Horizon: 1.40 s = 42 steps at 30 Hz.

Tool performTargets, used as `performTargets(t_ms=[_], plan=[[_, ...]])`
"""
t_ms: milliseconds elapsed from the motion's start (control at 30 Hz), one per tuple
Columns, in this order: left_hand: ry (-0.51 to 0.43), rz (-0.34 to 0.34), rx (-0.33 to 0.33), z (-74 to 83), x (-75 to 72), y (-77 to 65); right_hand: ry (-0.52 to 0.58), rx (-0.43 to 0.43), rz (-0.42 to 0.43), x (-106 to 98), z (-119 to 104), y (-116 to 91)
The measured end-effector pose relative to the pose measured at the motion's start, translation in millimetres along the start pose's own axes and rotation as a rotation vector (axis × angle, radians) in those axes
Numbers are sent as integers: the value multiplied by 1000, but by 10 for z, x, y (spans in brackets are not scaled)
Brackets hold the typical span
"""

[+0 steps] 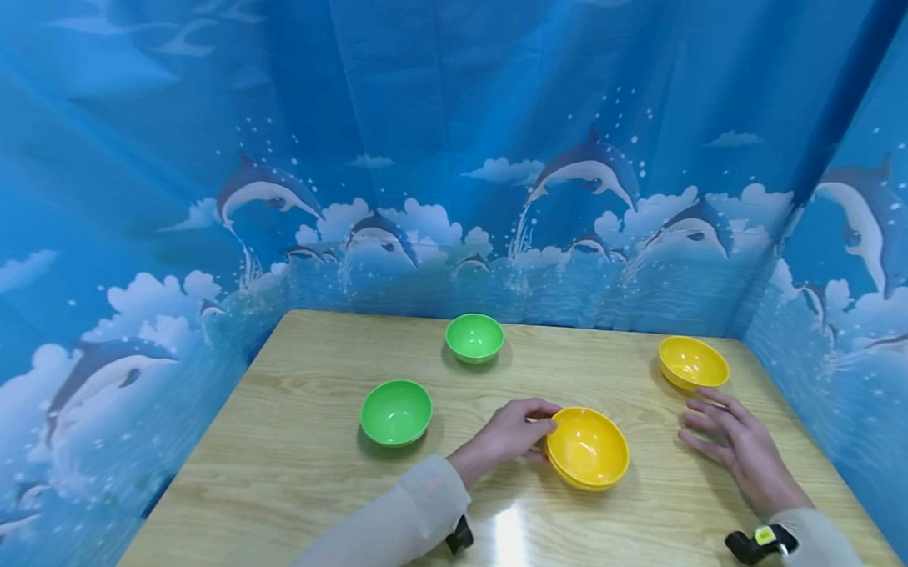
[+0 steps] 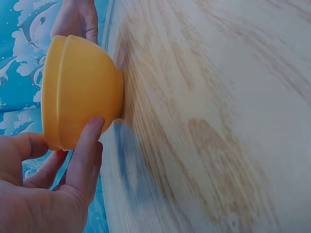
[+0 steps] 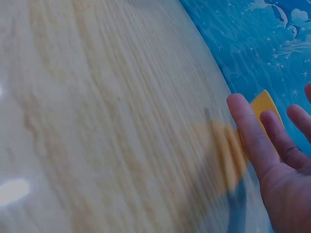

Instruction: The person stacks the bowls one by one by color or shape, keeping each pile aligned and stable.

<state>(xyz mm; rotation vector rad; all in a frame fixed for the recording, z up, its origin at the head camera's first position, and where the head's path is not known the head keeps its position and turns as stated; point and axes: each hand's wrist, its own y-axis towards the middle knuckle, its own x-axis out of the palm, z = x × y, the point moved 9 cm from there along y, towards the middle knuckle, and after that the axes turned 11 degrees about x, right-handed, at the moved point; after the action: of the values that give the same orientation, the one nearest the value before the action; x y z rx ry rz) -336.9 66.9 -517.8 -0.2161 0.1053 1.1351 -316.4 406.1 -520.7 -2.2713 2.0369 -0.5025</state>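
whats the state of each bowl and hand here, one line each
back green bowl: upright, empty
front green bowl: upright, empty
far yellow bowl: upright, empty
stacked yellow bowls: nested, top one empty
left hand: gripping the stack's side
right hand: open, by far yellow bowl, contact unclear

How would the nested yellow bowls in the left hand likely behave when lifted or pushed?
Likely stiff: the round, glossy, plastic-looking nested yellow bowls show even rims where the left hand grips them. Their smooth shine suggests they may be slippery. The base, narrower than the rims, could let them tip if pushed high.
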Motion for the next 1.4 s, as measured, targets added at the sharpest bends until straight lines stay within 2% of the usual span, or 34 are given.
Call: performTargets(t_ms=[333,600,767,1000,1200,1400], plan=[[-1,-1,1,-25,8,14,-30,-50,56,-153,-80,24],[-5,-6,9,-22,27,20,-22,23,157,-308,-62,63],[-3,-5,2,-16,31,18,4,34,212,-400,-71,85],[-6,-9,2,-5,39,11,-28,50,324,-536,-132,116],[-4,-13,7,-1,48,5,-24,79,344,-588,-126,174],[3,-6,8,-18,42,11,-1,69,342,-604,-120,233]])
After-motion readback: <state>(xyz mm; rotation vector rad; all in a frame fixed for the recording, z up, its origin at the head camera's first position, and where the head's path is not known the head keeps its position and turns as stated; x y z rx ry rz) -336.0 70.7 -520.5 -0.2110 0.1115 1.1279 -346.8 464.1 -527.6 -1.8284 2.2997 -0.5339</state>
